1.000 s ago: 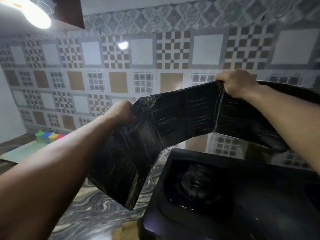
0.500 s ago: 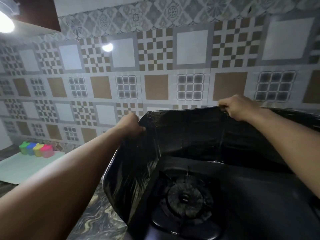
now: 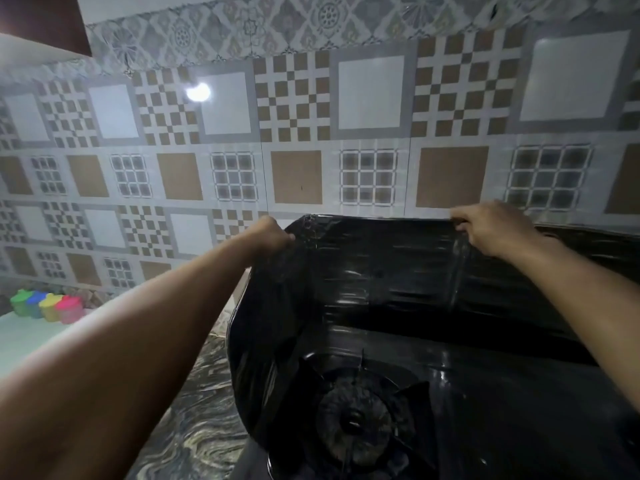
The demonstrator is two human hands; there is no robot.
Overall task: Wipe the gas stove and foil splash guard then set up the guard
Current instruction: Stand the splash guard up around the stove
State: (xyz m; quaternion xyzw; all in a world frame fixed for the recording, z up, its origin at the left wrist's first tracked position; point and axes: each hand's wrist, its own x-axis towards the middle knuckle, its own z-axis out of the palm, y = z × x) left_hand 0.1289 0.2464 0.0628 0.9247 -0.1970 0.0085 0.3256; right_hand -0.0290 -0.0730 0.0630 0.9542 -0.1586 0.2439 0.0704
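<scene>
The dark, shiny foil splash guard [image 3: 374, 268] stands folded around the back and left side of the black gas stove [image 3: 485, 410]. My left hand [image 3: 268, 233] grips the guard's top edge at the left corner fold. My right hand [image 3: 491, 226] grips the top edge further right, at another fold. The stove's left burner [image 3: 353, 415] with its pan support shows inside the guard. The guard's right end runs out of view behind my right arm.
A patterned tiled wall [image 3: 311, 133] rises directly behind the guard. Several coloured containers [image 3: 48, 304] stand on a pale mat [image 3: 20, 337] at the far left. The marbled countertop [image 3: 201, 427] shows left of the stove.
The guard came down from the air and now wraps the stove's back and left side. Both hands moved down with it, still gripping the top edge.
</scene>
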